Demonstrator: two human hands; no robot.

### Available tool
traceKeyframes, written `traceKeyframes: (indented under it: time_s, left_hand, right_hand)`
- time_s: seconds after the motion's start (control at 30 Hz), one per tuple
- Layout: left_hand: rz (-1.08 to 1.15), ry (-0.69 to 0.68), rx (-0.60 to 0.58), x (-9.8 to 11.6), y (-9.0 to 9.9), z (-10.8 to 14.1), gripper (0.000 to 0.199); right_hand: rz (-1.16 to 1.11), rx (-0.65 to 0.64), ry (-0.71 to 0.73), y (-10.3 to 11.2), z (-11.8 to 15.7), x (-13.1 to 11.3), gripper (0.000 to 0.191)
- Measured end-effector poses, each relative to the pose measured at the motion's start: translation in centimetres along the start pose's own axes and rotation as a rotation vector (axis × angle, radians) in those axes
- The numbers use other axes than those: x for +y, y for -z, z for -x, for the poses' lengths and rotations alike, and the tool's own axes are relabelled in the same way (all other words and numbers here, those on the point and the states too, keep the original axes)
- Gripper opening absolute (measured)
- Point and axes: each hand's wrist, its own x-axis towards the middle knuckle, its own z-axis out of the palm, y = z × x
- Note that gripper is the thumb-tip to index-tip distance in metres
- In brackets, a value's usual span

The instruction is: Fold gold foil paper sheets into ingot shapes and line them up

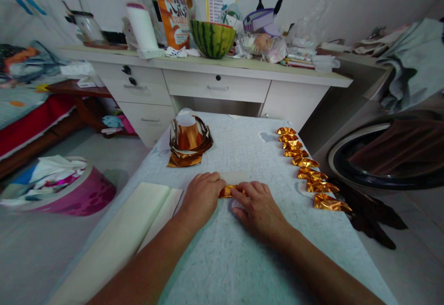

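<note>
A small strip of folded gold foil paper [227,191] lies on the cloth-covered table between my hands. My left hand [204,195] is closed over its left end, fingertips pressed down. My right hand [258,204] has bent fingers on the right end, the thumb lower and nearer me. Just beyond my fingers a pale flat strip [236,175] shows in part. Up and to the left stands a curled stack of gold foil sheets [189,139]. Along the table's right edge runs a row of several folded gold foil pieces [305,162].
Cream folded paper [138,221] lies beside my left forearm. A pink bin [93,191] with refuse stands on the floor at left. Behind the table, a white desk [215,80] carries half a watermelon [212,40] and an orange snack bag [172,11]. A front-loading washing machine [347,152] stands at right.
</note>
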Motion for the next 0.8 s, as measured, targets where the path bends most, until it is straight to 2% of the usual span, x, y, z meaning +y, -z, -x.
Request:
traceKeyframes:
  time_s: [0.13, 0.27, 0.37, 0.43, 0.5, 0.57, 0.67, 0.8]
  left_hand:
    - [-0.098, 0.015, -0.05, 1.3, 0.3, 0.6, 0.018]
    - [-0.162, 0.047, -0.096, 3.2, 0.0, 1.9, 0.033]
    - [-0.192, 0.068, -0.1, 4.3, -0.7, 2.9, 0.041]
    - [-0.194, 0.073, -0.101, 4.7, -1.0, 3.3, 0.054]
    - [-0.186, 0.07, -0.102, 4.9, -1.2, 3.5, 0.06]
    - [-0.17, 0.068, -0.084, 4.9, -1.2, 3.5, 0.06]
    - [-0.146, 0.069, -0.046, 4.9, -1.1, 3.6, 0.06]
    - [-0.145, 0.072, -0.055, 5.0, -1.2, 3.8, 0.061]
  right_hand:
    - [-0.062, 0.008, -0.013, 0.3, 0.0, 0.3, 0.033]
    - [-0.242, 0.078, -0.023, 0.5, 0.1, 1.3, 0.031]
    - [-0.41, 0.193, -0.066, 0.2, 0.1, 2.3, 0.034]
    - [-0.477, 0.297, -0.161, 0.0, 0.1, 2.9, 0.033]
    - [-0.478, 0.4, -0.253, -0.1, 0.1, 3.2, 0.031]
    - [-0.429, 0.471, -0.279, 0.0, 0.1, 3.3, 0.028]
    - [-0.365, 0.505, -0.193, 0.5, 0.2, 3.0, 0.025]
    - [-0.361, 0.363, 0.011, 0.8, 0.3, 2.0, 0.026]
